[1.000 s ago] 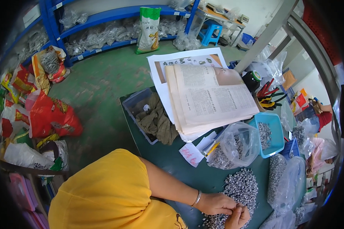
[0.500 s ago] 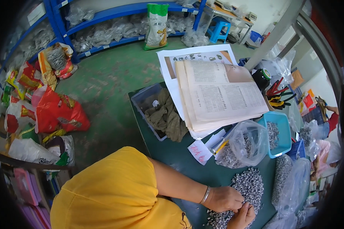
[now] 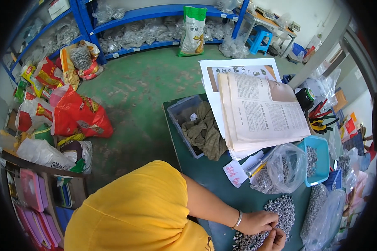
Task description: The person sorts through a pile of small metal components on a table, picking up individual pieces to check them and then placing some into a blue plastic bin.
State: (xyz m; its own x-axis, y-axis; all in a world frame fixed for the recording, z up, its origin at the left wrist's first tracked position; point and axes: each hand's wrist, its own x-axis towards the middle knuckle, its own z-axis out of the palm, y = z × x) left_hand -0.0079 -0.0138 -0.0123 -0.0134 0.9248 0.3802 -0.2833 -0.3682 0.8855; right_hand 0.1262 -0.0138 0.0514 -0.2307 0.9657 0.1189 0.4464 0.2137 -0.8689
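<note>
My left hand (image 3: 256,222), with a silver bracelet at the wrist, hovers over a heap of small grey metal parts (image 3: 284,207) on the green table. Its fingers are closed in a pinch. Just below it, my right hand (image 3: 275,240) is also pinched, its fingertips meeting those of the left. Whatever sits between the fingers is too small or hidden to make out. An open clear plastic bag (image 3: 295,167) with similar metal pieces lies beyond the heap.
A turquoise basin (image 3: 325,161) with metal parts stands behind the bag. Newspapers (image 3: 259,109) and a grey bin (image 3: 178,113) holding cloth are farther back. Long filled bags (image 3: 315,205) lie at right. Red sacks (image 3: 81,115) and blue shelves (image 3: 151,20) stand beyond the table.
The whole view has shifted, so things appear farther right and slightly lower. Both hands remain pinched together over the heap.
</note>
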